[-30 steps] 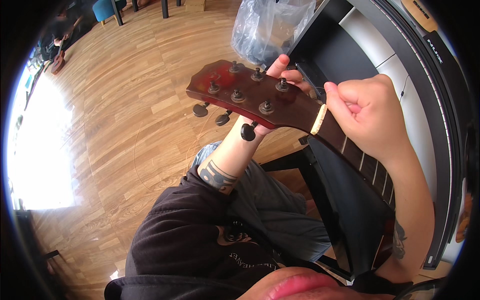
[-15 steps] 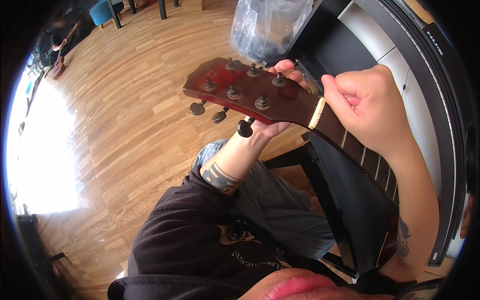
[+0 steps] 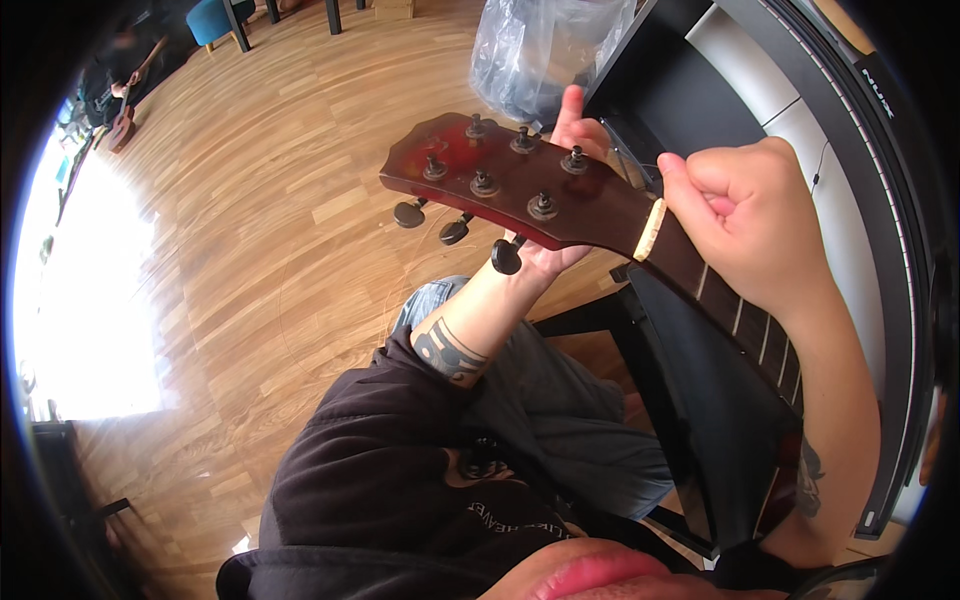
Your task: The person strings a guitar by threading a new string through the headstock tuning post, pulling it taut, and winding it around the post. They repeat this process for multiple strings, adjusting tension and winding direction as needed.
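Observation:
A dark red guitar headstock (image 3: 455, 165) lies across the middle, with several tuning posts on its face and black tuning pegs (image 3: 455, 231) along the near edge. A pale nut (image 3: 650, 230) crosses the start of the fretted neck (image 3: 725, 298); no strings lie over the frets. My left hand (image 3: 582, 135) reaches under the headstock and wraps it from behind, its index finger raised past the far edge; its palm is partly hidden. Beside the nut, my right hand (image 3: 745, 205) is closed above the neck. A thin guitar string (image 3: 640, 165), barely visible, runs toward its thumb.
To the right stands a black digital piano (image 3: 860, 130). Beyond the headstock is a clear plastic bag (image 3: 535, 60). A blue stool (image 3: 212, 22) and another person (image 3: 125, 70) with a small guitar (image 3: 121, 130) are at the far left. Wooden floor (image 3: 270, 200) spreads left.
My left index finger has lifted upright beyond the headstock. Headstock and both hands appear slightly farther right in the picture; my right hand stays closed.

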Available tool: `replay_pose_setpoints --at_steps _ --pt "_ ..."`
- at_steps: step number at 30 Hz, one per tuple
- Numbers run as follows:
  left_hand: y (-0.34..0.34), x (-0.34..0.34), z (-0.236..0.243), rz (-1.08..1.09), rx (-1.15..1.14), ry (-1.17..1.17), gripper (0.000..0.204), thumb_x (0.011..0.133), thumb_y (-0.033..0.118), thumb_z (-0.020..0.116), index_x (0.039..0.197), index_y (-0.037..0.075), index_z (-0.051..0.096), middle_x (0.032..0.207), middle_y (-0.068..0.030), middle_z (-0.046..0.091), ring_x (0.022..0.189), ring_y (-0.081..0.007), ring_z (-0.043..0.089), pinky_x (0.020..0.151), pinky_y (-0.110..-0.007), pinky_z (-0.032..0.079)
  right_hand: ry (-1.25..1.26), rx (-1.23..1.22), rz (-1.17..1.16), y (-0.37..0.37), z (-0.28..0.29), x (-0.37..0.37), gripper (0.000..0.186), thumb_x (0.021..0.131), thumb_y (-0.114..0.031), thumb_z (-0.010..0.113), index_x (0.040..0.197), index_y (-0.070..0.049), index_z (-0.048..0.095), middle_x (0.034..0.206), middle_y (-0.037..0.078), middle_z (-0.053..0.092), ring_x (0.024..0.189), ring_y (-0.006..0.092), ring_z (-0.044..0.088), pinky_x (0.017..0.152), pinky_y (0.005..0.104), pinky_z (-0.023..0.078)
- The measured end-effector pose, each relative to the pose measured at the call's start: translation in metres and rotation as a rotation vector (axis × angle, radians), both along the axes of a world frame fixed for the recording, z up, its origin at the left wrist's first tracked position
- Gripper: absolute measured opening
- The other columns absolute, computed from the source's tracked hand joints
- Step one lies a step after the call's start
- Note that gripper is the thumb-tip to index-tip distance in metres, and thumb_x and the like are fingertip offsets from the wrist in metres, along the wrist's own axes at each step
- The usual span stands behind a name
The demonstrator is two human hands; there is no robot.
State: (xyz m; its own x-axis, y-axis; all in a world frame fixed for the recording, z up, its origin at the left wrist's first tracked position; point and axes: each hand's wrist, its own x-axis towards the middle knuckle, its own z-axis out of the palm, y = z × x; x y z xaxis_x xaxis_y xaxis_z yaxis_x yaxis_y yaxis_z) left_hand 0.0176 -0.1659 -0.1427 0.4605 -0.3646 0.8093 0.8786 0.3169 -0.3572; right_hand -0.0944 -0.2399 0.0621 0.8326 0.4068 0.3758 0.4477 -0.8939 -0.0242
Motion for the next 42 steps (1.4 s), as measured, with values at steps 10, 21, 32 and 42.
replay_pose_setpoints --at_steps 10,21,32,42 --pt "0.009 -0.001 0.007 0.273 0.125 -0.078 0.042 0.099 0.031 0.063 0.139 0.018 0.056 0.109 -0.0030 0.063 0.114 -0.0214 0.055 0.101 -0.040 0.051 -0.029 -0.003 0.031 0.001 -0.001 0.002 0.040 0.088 -0.007 0.069 0.055 0.000 0.048 0.049 0.016 0.040 0.042 0.0322 0.040 0.045 0.0389 0.030" --pt "0.011 0.008 -0.004 0.209 0.230 -0.144 0.043 0.097 0.027 0.066 0.139 0.020 0.056 0.111 0.0038 0.064 0.107 -0.0171 0.053 0.099 -0.040 0.051 0.000 -0.004 0.017 0.000 -0.001 0.000 0.040 0.088 -0.007 0.070 0.055 -0.001 0.048 0.049 0.015 0.039 0.042 0.0322 0.041 0.045 0.0391 0.030" --pt "0.025 0.016 -0.004 0.275 0.314 -0.256 0.046 0.097 0.024 0.066 0.140 0.013 0.052 0.122 -0.0043 0.059 0.113 -0.0183 0.055 0.096 -0.040 0.055 -0.099 0.003 0.110 -0.003 -0.006 0.005 0.049 0.093 -0.004 0.065 0.056 -0.001 0.034 0.050 0.005 0.023 0.043 0.0170 0.021 0.046 0.0355 0.017" --pt "0.007 0.017 -0.006 0.262 0.065 -0.164 0.053 0.095 0.038 0.069 0.138 0.012 0.053 0.128 -0.0078 0.055 0.115 -0.0270 0.054 0.104 -0.044 0.048 -0.109 -0.019 0.143 -0.003 -0.007 0.006 0.048 0.094 -0.004 0.065 0.056 -0.001 0.035 0.049 0.005 0.024 0.042 0.0167 0.021 0.047 0.0358 0.017"
